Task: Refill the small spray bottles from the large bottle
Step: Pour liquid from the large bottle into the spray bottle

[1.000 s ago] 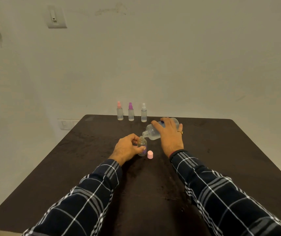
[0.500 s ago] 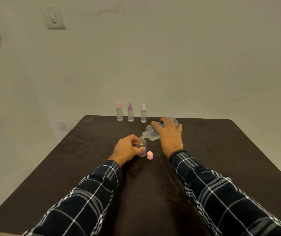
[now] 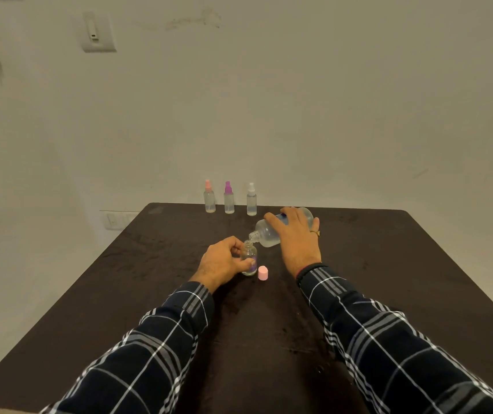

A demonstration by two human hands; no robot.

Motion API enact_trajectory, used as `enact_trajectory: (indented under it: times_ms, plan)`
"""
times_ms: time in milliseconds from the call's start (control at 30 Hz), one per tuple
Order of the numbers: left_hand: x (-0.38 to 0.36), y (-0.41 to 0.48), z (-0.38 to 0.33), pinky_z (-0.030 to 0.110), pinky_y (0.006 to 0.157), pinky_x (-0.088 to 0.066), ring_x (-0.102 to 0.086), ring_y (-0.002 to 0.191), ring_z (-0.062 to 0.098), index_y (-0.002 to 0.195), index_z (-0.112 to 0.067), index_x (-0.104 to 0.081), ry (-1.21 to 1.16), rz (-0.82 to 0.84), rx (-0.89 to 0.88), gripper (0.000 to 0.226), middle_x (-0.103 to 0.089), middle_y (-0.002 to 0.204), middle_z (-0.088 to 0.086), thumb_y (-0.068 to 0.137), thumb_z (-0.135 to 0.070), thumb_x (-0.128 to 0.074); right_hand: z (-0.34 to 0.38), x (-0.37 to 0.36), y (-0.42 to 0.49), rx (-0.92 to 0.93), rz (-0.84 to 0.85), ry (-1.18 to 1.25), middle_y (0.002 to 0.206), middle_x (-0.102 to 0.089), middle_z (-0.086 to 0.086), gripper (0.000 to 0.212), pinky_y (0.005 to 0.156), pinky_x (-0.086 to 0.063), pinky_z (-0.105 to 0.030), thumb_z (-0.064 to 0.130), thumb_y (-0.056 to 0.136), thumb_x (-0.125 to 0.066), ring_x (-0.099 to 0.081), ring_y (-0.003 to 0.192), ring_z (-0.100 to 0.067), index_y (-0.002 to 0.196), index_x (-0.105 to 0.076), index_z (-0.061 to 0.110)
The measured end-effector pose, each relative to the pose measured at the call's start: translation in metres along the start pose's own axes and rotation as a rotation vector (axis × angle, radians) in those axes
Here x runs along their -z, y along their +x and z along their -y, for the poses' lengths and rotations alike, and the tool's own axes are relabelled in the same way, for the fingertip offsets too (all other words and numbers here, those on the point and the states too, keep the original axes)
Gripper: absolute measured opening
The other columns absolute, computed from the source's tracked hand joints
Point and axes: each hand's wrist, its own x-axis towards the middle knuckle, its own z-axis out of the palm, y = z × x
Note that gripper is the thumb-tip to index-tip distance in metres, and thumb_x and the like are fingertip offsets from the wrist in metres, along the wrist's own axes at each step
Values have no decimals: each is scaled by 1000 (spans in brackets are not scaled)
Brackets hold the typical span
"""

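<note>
1. Step in hand: pouring. The large bottle [image 3: 267,234] is tipped nearly flat, and its open neck points down and left at the mouth of the small open bottle [image 3: 249,257].
2. Right hand [image 3: 296,237]: wrapped over the large bottle's body and gripping it from above.
3. Left hand [image 3: 222,261]: fingers and thumb curled round the small bottle, holding it upright on the table [image 3: 149,294].
4. Advice, as judgement: keep the two necks close and in line and tilt slowly. The small mouth is narrow, so a fast stream would likely spill. The left hand's grip should stay firm against tipping.
5. Pink cap [image 3: 263,273]: stands on the table just beside the small bottle, off its neck.
6. Contents: the large bottle is translucent and seems to hold clear liquid. The small bottle's fill level is too faint to tell.
7. Back edge, well apart: the pink-topped sprayer [image 3: 209,201], purple-topped sprayer [image 3: 229,203] and white-topped sprayer [image 3: 251,201] stand upright with heads on. Their levels are unclear.
</note>
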Motion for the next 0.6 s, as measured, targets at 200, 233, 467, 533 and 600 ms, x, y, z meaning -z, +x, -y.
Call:
enact_trajectory:
  times_ms: [200,233,467,533,600]
  plan:
    - [1,0,1,33,89,-57,-65,92,3,99,-36,-64,-3,13,8,34,-70,98,-13,75,-33,-87,0,0,0,4,-7,-10,149,-30,-6,77,114,-16,-70,11,84,-72,-19,144,-29,143,-34,42]
    - [1,0,0,33,89,-56,-65,92,3,99,-36,-64,-4,11,9,34,-70,98,-13,75,-33,-87,0,1,0,5,-8,-11,149,-29,-6,77,114,-16,-70,12,84,-72,-19,144,-29,143,-34,42]
    - [2,-1,-1,31,86,-55,-65,93,3,102,-35,-63,2,17,8,34,-69,99,-13,76,-33,-86,1,3,-1,8,-8,-9,149,-29,-6,74,114,-16,-69,13,86,-72,-19,144,-29,143,-34,42]
    - [2,-1,-1,32,88,-55,-65,94,4,102,-34,-64,1,15,6,35,-69,99,-13,76,-33,-87,1,3,-1,7,-7,-4,149,-29,-6,75,115,-15,-69,13,86,-72,-19,144,-29,144,-34,42]
    - [2,-1,-1,31,86,-55,-65,93,3,100,-35,-63,1,12,7,34,-69,98,-14,75,-34,-87,1,3,-2,9,-6,-6,149,-29,-6,75,114,-15,-69,13,85,-72,-20,144,-29,144,-34,42]
